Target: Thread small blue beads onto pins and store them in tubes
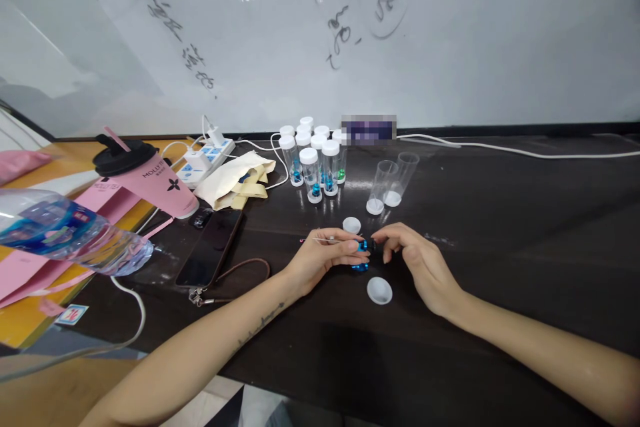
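My left hand (327, 257) is closed in a pinch on a small shiny blue piece (363, 245). A thin pale stick with a pink end (303, 240) lies across the same hand. Below its fingertips shows another bit of shiny blue (360, 267); whether the two are joined I cannot tell. My right hand (417, 263) is just to the right, fingers bent and apart, the index tip beside a small dark part (371, 245) at the blue piece. One white cap (379, 291) lies in front of the hands, another white cap (352, 225) behind them.
Several capped clear tubes (310, 177) with blue or green pieces stand at the back. Two uncapped tubes (383, 187) stand right of them. Leftward are a phone (210, 250), cloth pouch (235, 177), power strip (213, 160), pink cup (155, 177) and water bottle (75, 230).
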{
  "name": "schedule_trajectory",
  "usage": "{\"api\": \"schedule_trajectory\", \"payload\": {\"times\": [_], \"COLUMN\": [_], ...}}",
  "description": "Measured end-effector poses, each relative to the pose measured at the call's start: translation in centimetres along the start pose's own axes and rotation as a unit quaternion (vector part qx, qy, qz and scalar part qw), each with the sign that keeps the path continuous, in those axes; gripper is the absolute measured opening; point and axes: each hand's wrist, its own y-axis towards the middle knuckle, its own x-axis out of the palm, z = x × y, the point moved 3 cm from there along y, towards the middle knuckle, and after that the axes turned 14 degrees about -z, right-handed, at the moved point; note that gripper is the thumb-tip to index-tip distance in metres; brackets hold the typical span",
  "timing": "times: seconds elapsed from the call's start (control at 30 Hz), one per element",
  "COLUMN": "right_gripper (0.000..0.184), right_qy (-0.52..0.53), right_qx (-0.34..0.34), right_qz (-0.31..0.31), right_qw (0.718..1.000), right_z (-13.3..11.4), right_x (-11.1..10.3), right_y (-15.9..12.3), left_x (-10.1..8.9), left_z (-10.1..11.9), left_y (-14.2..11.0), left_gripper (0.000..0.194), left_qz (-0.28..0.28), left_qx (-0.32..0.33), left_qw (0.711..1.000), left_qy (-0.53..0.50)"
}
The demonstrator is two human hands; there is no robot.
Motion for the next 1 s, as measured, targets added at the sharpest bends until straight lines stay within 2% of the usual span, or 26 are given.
{"api": "schedule_trajectory", "payload": {"times": [0.63, 1.0], "right_gripper": [0.052, 0.052], "right_qy": [-0.009, -0.019], "right_qx": [-0.008, -0.005], "right_qz": [0.000, 0.004], "right_qw": [1.000, 1.000], "right_z": [-0.47, -0.43], "right_x": [0.06, -0.04], "right_y": [-0.01, -0.07], "left_x": [-0.02, 0.01], "left_z": [-0.03, 0.02], "left_y": [0.07, -0.04], "left_gripper": [0.028, 0.035], "left_qz": [0.000, 0.008], "left_qx": [0.000, -0.004], "left_qw": [1.000, 1.000], "left_qy": [-0.002, 0.000]}}
